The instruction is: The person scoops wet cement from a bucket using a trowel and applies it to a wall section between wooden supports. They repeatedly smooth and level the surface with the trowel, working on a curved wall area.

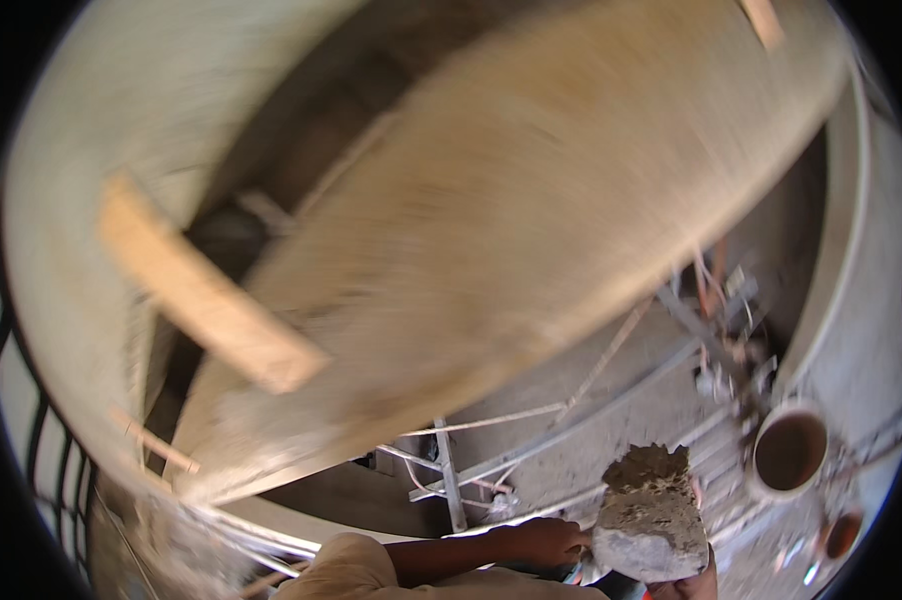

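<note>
At the lower right, a cement-caked grey slab (647, 535) carries dark, rough mortar (647, 466) at its far end. My right hand (693, 584) grips the slab's near right edge, partly cut off by the picture's rim. My left hand (546, 541) is curled beside the slab's left side, its arm reaching across from a pale sleeve. What the left fingers hold, if anything, is hidden. Before me a wide, worn wooden board (491, 240) spans the view diagonally, smeared by motion.
A short light wood plank (211, 290) overlaps the board's left part. Metal bars (561, 430) and tangled wires lie below its near edge. A round bucket (791, 452) stands at the right, with a smaller reddish container (843, 535) nearby. Dark railings (46, 440) line the far left.
</note>
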A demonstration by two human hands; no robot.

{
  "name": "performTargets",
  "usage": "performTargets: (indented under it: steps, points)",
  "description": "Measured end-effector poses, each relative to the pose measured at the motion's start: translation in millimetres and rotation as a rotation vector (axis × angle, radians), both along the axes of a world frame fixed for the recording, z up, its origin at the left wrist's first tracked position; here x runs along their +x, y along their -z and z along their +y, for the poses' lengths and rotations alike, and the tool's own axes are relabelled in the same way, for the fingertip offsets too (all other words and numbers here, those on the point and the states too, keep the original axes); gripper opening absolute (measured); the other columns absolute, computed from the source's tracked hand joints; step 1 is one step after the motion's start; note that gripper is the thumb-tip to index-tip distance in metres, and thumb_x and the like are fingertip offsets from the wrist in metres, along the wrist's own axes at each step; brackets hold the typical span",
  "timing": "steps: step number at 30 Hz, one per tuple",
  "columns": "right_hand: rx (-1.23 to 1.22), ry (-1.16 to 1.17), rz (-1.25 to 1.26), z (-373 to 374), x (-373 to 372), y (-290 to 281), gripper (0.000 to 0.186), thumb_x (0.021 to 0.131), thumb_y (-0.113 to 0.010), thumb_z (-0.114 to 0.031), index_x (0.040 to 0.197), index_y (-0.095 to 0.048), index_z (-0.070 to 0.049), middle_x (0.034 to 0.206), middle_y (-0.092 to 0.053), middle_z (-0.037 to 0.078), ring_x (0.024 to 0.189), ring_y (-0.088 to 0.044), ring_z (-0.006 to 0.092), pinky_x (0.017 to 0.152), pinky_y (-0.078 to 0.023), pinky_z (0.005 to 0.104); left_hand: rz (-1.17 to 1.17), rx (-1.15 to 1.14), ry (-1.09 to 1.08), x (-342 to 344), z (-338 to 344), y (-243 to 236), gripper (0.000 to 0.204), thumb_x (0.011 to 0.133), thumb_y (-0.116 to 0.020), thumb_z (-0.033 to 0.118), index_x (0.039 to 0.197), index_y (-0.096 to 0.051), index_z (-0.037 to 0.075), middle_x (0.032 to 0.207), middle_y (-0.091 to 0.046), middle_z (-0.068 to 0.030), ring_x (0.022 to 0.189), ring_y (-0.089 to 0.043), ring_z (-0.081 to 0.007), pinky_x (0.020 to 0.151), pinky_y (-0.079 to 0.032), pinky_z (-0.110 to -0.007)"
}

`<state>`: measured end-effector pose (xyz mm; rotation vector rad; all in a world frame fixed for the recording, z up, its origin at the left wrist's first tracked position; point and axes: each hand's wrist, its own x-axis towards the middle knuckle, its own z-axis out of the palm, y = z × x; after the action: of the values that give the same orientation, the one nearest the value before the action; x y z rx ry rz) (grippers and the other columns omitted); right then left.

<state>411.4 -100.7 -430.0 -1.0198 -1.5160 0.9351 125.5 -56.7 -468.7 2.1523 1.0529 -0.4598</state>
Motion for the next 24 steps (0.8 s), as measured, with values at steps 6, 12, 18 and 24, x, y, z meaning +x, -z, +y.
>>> performTargets:
  steps: [6,12,18,24]
  points:
    - [0.227,-0.545,-0.138,59,19,-264,0.056,0.084,-0.078,-0.009,0.134,-0.057,0.006,0.097,-0.073,0.017,0.084,-0.075,0.025,0.073,-0.057,0.0322,-0.4,0.146,0.015,-29,-27,-366,0.043,0.099,-0.061,0.027,0.138,-0.057,0.008,0.136,-0.06,-0.0166,0.116,-0.065,-0.034,0.092,-0.056,-0.041]
    - [0.272,-0.523,-0.282,76,30,-350,0.057,0.091,-0.073,-0.017,0.138,-0.049,0.006,0.101,-0.068,0.022,0.087,-0.071,0.0372,0.076,-0.057,0.0412,0.011,1.162,-0.411,-8,-56,-504,0.053,0.078,-0.077,0.008,0.129,-0.065,0.003,0.143,-0.057,-0.0162,0.105,-0.07,-0.035,0.082,-0.06,-0.037]
    - [0.383,-0.491,-0.339,94,4,-379,0.057,0.091,-0.071,-0.014,0.137,-0.045,0.01,0.097,-0.064,0.025,0.086,-0.069,0.0393,0.073,-0.055,0.0446,0.285,1.491,-0.275,-15,-25,-506,0.065,0.069,-0.074,0.004,0.133,-0.063,0.0,0.152,-0.051,-0.0134,0.086,-0.065,-0.027,0.074,-0.056,-0.034]
    - [0.301,-0.471,-0.524,89,-15,-411,0.063,0.089,-0.075,-0.017,0.139,-0.046,0.01,0.1,-0.064,0.025,0.091,-0.069,0.0374,0.078,-0.055,0.0443,0.348,1.515,-0.357,-18,-13,-497,0.069,0.067,-0.068,-0.002,0.136,-0.062,0.0,0.152,-0.052,-0.0135,0.087,-0.065,-0.0298,0.078,-0.056,-0.035]
